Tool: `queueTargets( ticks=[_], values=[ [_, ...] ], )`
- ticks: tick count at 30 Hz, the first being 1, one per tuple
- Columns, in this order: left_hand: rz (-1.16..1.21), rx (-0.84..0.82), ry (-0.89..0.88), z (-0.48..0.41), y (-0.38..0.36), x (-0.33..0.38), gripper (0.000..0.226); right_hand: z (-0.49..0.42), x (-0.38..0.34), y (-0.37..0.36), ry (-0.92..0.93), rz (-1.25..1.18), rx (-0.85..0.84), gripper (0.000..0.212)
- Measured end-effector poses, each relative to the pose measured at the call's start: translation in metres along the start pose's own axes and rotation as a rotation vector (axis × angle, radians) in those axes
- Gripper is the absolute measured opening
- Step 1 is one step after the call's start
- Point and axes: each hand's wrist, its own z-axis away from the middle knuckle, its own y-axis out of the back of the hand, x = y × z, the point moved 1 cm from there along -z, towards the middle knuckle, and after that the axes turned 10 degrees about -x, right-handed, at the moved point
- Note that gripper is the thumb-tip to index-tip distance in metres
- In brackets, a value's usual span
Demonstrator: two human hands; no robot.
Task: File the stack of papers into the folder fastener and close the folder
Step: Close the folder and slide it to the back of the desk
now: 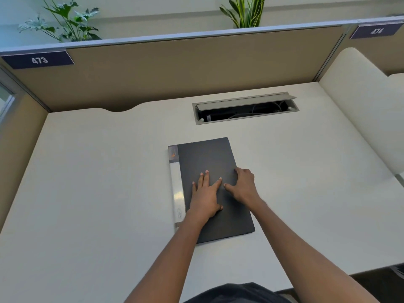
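Note:
A dark grey folder (207, 158) lies closed and flat on the white desk (98, 182), with a pale spine strip (177, 184) along its left side. My left hand (205, 196) rests palm down on the cover, fingers spread. My right hand (243, 185) lies flat beside it, with its fingers reaching the folder's right edge. No papers show; whatever is inside the folder is hidden by the cover.
A cable tray (244, 109) with its lid raised is set into the desk behind the folder. Tan partition walls (175, 68) close the back and left sides. A cream chair back (360, 101) stands at the right. Plants (65, 20) rise behind the partition.

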Motion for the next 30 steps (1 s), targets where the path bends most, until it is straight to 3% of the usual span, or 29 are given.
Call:
queueTargets(
  ticks=[4, 15, 26, 30],
  values=[
    [-0.017, 0.001, 0.019, -0.006, -0.008, -0.002, 0.096, -0.001, 0.006, -0.014, 0.024, 0.092, -0.046, 0.068],
    [0.023, 0.105, 0.005, -0.007, -0.012, -0.007, 0.070, 0.005, 0.017, -0.043, 0.119, 0.432, -0.024, 0.080],
    [0.258, 0.398, 0.393, 0.041, -0.007, -0.071, 0.070, 0.004, 0.023, -0.045, 0.142, 0.486, -0.001, 0.080],
    [0.394, 0.418, 0.397, 0.050, -0.005, -0.079, 0.069, 0.003, 0.024, -0.045, 0.144, 0.496, -0.002, 0.080]
  ],
)
